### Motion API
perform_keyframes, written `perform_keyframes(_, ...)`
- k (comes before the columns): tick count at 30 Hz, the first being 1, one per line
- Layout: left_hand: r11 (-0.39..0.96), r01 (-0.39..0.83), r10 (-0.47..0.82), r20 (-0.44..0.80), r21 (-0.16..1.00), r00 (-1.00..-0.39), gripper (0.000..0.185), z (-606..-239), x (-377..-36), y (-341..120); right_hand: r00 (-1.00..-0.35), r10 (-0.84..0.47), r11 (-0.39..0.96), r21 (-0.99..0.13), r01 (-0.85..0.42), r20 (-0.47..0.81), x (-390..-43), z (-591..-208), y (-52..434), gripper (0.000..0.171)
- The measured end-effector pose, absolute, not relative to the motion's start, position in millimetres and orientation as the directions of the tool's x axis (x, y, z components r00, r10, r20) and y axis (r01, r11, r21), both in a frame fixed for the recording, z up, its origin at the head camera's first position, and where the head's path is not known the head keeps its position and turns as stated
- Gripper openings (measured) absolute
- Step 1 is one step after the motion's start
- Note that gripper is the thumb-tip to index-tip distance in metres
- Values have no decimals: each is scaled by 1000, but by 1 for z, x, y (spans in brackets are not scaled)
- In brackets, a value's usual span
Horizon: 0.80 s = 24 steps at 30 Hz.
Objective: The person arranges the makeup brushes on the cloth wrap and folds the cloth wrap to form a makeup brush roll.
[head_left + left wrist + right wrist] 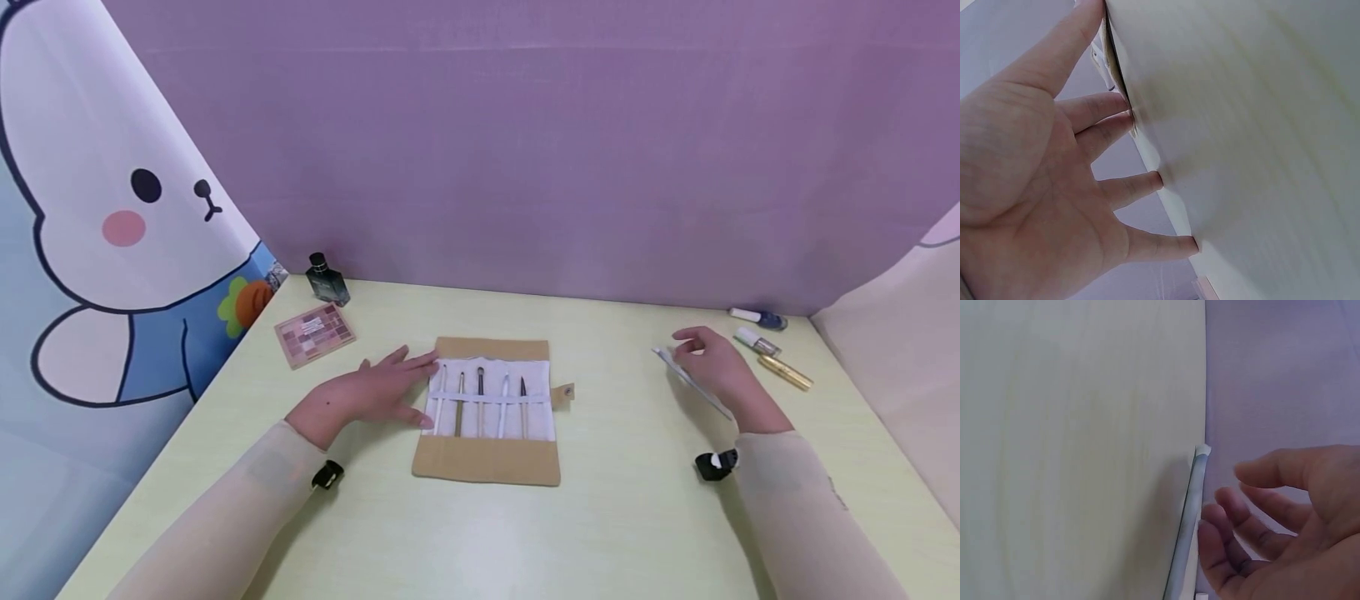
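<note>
A tan brush roll (486, 462) lies unfolded, its white lining bearing several slim brushes (481, 400) under a pale elastic band. My left hand (378, 390) rests at its left edge with fingers spread; the left wrist view shows the palm and fingertips by the tan edge. On the right, my right hand (708, 367) is loosely bent over a slim pale blue-grey stick (693, 383) with a white tip. In the right wrist view, the stick (1186, 531) runs beside the fingertips, outside the gap between thumb and fingers. Its shadow falls on the table.
An eyeshadow palette (315, 335) and a dark glass bottle (327, 282) stand at the back left. Two small white-capped bottles, one dark blue (771, 321) and one clear (759, 342), and a gold tube (785, 372) lie beyond my right hand. A purple backdrop (525, 167) borders the table.
</note>
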<state>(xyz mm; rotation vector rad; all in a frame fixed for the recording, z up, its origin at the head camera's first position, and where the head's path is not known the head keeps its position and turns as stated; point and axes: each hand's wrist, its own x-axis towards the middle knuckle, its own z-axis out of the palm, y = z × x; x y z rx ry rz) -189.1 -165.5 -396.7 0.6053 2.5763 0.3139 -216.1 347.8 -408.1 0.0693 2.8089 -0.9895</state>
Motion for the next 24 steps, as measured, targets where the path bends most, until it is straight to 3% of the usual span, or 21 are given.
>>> perform_keyframes(8, 874, 367, 474, -390, 318, -790, 100, -398, -189, -166, -955, -53, 798, -587, 136, -293, -216, -410, 352, 52)
perform_keyframes(24, 876, 370, 472, -392, 309, -790, 100, -397, -190, -166, -942, -81, 823, -556, 121, -325, -213, -413, 350, 50)
